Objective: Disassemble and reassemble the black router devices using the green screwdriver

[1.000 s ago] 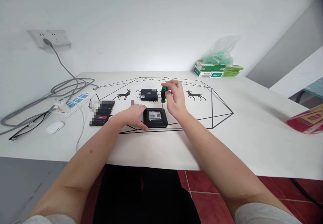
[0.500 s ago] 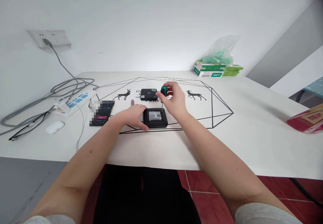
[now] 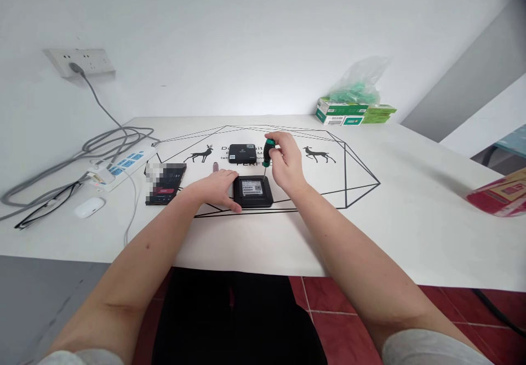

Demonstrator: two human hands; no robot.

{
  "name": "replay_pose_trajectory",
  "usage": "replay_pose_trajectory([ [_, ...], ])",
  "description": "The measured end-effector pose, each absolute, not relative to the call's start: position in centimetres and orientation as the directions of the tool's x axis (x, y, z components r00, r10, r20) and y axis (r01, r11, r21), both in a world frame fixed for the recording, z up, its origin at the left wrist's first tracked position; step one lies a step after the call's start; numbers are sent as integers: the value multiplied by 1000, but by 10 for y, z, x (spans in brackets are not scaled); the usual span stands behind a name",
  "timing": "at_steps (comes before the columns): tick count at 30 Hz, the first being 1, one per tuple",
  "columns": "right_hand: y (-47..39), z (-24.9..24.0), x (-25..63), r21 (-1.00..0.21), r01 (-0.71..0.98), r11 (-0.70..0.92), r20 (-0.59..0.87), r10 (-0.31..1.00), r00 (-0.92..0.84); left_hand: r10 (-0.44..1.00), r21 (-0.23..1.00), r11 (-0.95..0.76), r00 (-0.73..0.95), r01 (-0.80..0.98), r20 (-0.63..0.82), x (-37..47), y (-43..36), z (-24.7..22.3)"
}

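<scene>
My right hand is closed around the green and black handle of a screwdriver. Its thin shaft points down, tip at the upper right corner of a black square device. That device lies flat, a white printed label facing up in its middle. Along its left side, my left hand grips it, thumb by the near left corner and fingers by the far left one. Just behind sits a thin black square piece with small stickers. Whatever the screwdriver tip meets is too small to make out.
At left lie a phone, a power strip with grey cables, glasses and a white earbud case. A small pinkish object is behind my left hand. Green-white boxes stand by the wall; a red package is far right.
My right hand's fingers have shifted on the screwdriver handle, with the thumb drawn back to the right. The handle now leans slightly right. My left hand and the device have stayed put.
</scene>
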State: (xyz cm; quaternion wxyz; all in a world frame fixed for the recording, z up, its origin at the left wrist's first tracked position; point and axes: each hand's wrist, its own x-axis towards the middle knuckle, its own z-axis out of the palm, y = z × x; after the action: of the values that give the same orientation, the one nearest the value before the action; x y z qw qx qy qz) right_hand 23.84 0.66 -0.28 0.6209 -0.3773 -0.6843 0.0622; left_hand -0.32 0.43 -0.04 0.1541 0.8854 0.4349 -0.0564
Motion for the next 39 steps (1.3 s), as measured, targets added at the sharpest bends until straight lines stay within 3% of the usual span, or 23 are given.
replay_pose_trajectory([
  [6, 10, -5, 241, -446, 476, 758, 871, 490, 36, 757, 213, -568, 606, 795, -244, -3, 5, 0],
  [15, 8, -4, 238, -491, 540, 683, 810, 587, -7, 759, 195, -574, 606, 795, -239, -4, 5, -2],
  [30, 10, -3, 239, -470, 562, 681, 850, 520, 81, 763, 203, -565, 600, 800, -240, -3, 3, 0],
  [39, 8, -3, 238, -520, 539, 662, 800, 599, 36, 760, 195, -579, 610, 792, -222, -3, 5, -1],
])
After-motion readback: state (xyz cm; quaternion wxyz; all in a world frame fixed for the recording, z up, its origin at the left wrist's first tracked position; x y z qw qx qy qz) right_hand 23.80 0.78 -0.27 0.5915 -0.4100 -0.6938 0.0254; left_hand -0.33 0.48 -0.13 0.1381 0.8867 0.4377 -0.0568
